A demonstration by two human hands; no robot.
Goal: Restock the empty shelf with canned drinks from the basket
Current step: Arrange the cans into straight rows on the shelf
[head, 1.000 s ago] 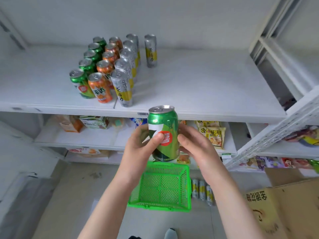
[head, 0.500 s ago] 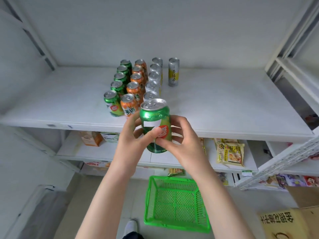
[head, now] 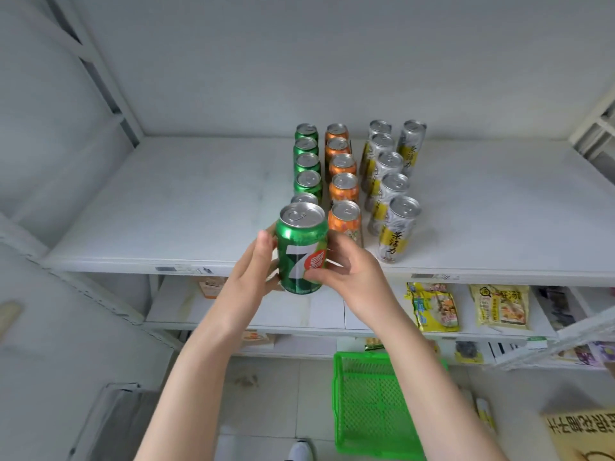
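Note:
I hold a green soda can (head: pixel 301 249) upright between both hands, just above the front edge of the white shelf (head: pixel 166 227). My left hand (head: pixel 253 271) grips its left side and my right hand (head: pixel 349 271) its right side. Behind it stand a row of green cans (head: pixel 307 161), a row of orange cans (head: pixel 342 181) and tall silver-and-yellow cans (head: pixel 389 194). The held can sits in line with the green row. The green mesh basket (head: pixel 362 404) lies on the floor below, partly hidden by my right arm.
Lower shelves hold snack packets (head: pixel 432 306) and small boxes. A cardboard box (head: pixel 582 434) stands at the bottom right. The shelf is bare to the left and right of the can rows. A white upright post (head: pixel 100 71) frames the left side.
The can rose from below shelf level to the shelf's front edge, in front of the green row. My view shifted so the rows now sit centred.

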